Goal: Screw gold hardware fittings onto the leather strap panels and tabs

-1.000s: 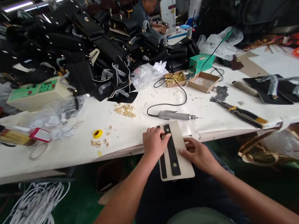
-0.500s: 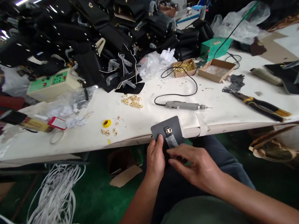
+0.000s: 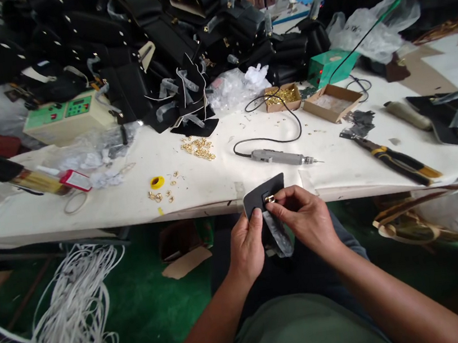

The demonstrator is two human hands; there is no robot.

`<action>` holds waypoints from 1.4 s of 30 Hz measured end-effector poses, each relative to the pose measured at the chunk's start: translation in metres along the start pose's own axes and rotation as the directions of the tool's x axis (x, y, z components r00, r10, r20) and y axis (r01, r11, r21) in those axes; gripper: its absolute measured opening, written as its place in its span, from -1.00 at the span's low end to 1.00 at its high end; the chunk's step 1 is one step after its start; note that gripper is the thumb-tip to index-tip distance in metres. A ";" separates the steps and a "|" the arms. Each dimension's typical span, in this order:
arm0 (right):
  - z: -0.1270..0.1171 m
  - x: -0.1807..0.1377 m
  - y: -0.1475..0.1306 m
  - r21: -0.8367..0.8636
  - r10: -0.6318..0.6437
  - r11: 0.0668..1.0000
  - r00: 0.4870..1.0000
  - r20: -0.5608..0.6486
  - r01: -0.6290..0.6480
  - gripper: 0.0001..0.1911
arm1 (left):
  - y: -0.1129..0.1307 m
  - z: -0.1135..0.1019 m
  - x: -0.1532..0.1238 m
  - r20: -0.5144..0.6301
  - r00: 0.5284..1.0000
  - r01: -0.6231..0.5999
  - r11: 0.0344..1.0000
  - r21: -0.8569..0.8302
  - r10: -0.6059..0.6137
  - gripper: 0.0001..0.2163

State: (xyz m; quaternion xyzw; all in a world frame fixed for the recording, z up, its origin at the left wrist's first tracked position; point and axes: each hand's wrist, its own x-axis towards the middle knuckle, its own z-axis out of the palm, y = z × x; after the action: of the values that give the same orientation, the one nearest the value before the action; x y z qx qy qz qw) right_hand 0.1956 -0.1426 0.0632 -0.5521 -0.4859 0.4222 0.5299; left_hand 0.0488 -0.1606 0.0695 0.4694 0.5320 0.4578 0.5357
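At the table's front edge, my left hand [image 3: 248, 243] grips a black leather panel [image 3: 262, 190] by its left side, thumb on top. A gold clasp [image 3: 270, 199] sits on the panel, and the thumb and forefinger of my right hand [image 3: 306, 217] pinch it. A strap in clear plastic wrap [image 3: 278, 235] hangs down from beside the clasp, between my hands. Just beyond the panel, a grey electric screwdriver [image 3: 280, 157] lies on the table with its bit pointing right.
Gold fittings [image 3: 198, 148] and a yellow tape roll [image 3: 156, 182] lie on the white table [image 3: 197, 190]. Pliers [image 3: 393, 158] rest at right, near an open cardboard box [image 3: 332, 103]. Black bags [image 3: 167, 38] are heaped behind. A person's hands [image 3: 262, 0] show at the back.
My right hand has moved up from the wrapped strap to the gold clasp and closed on it. The panel has tilted in my left hand, and the wrapped strap now hangs lower.
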 end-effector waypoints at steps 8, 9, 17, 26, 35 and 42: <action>0.000 -0.006 0.006 -0.040 -0.153 0.988 0.988 -0.028 0.152 -0.89 | -0.006 0.002 -0.003 0.013 1.000 0.005 1.000 -0.008 -0.005 -0.54; -0.001 -0.007 0.007 -0.066 -0.193 0.979 0.980 -0.039 0.191 -0.91 | -0.005 0.002 -0.003 0.014 1.000 0.001 1.000 -0.004 -0.001 -0.54; -0.010 -0.005 0.003 -0.204 -0.388 0.897 0.920 0.063 0.392 -0.90 | -0.003 0.001 -0.003 0.028 0.999 -0.033 0.998 0.062 0.031 -0.56; -0.036 0.028 0.002 -0.121 -0.375 0.857 0.768 0.518 0.501 -0.85 | -0.002 -0.020 0.007 0.160 0.986 0.026 0.992 0.122 -0.046 -0.60; -0.032 0.025 0.003 -0.071 -0.159 0.979 0.928 0.336 0.193 -0.84 | -0.009 -0.017 0.015 0.211 0.975 0.097 0.989 -0.112 -0.072 -0.61; -0.037 0.025 0.007 0.060 0.027 0.998 0.989 0.145 -0.036 -0.63 | -0.008 -0.006 0.014 0.210 0.974 0.145 0.943 -0.299 -0.084 -0.63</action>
State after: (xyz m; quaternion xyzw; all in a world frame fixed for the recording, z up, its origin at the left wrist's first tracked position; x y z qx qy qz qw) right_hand 0.2364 -0.1242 0.0603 -0.5110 -0.5008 0.4843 0.5036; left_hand 0.0432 -0.1479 0.0596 0.3895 0.4245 0.4560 0.6784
